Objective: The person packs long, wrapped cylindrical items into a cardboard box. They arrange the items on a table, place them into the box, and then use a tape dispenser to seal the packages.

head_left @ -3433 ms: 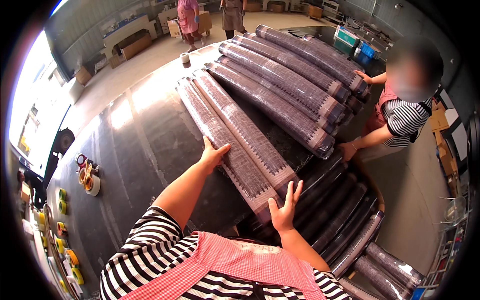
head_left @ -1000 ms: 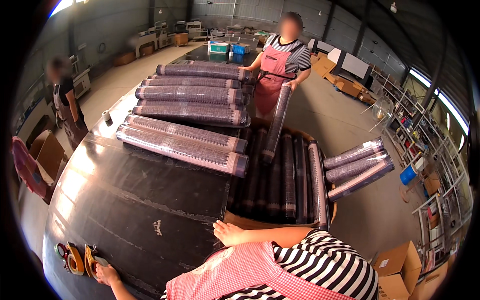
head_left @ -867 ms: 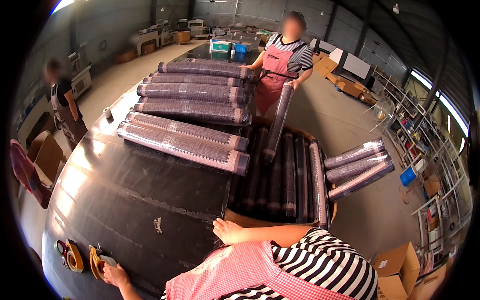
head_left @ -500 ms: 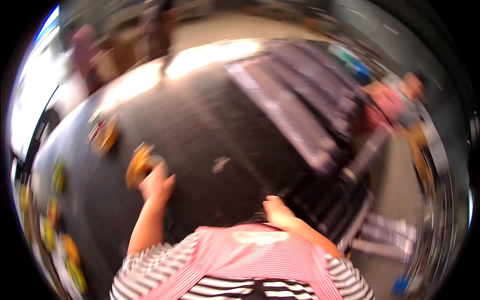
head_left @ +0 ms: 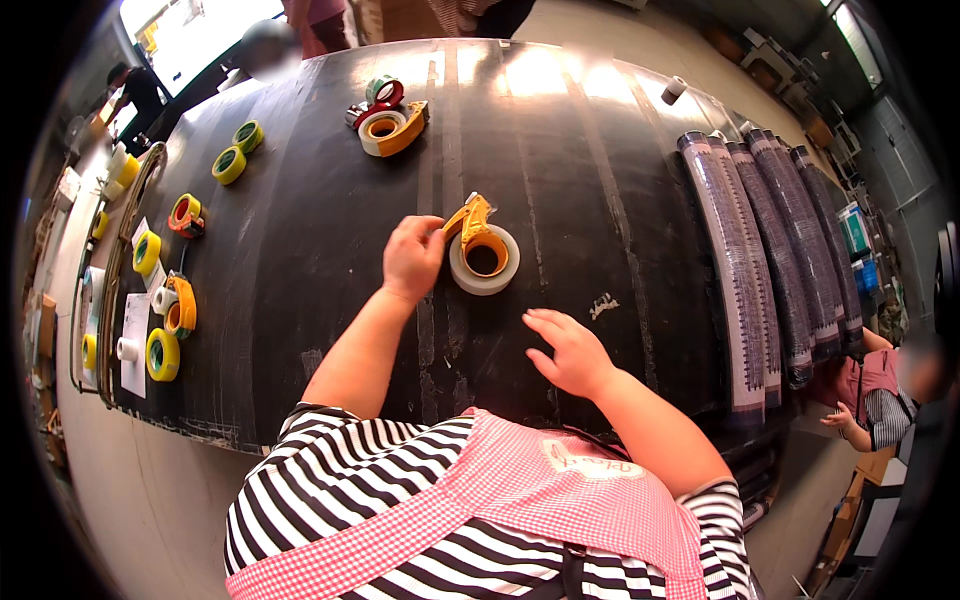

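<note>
A yellow tape dispenser (head_left: pixel 468 214) with a wide roll of clear tape (head_left: pixel 497 276) stands on the black tabletop in front of me. My left hand (head_left: pixel 414 260) has its fingers curled on the dispenser's left end, at the yellow handle. To the right and nearer to me, my right hand (head_left: pixel 572 355) hovers over the table with nothing in it. Its thumb is apart from the fingers, which point toward the tape roll without touching it.
More tape dispensers (head_left: pixel 392 130) lie farther back. Several tape rolls (head_left: pixel 229 165) line the left side, near a white sheet (head_left: pixel 133 350). Long plastic-wrapped rolls (head_left: pixel 735 280) cover the table's right side. A co-worker in a pink apron (head_left: pixel 872 385) is at the far right.
My view has swung leftward and steadied, so the dispenser sits near the middle and the wrapped rolls at the right. My right hand has come nearer to the tape roll; the left stays by the dispenser.
</note>
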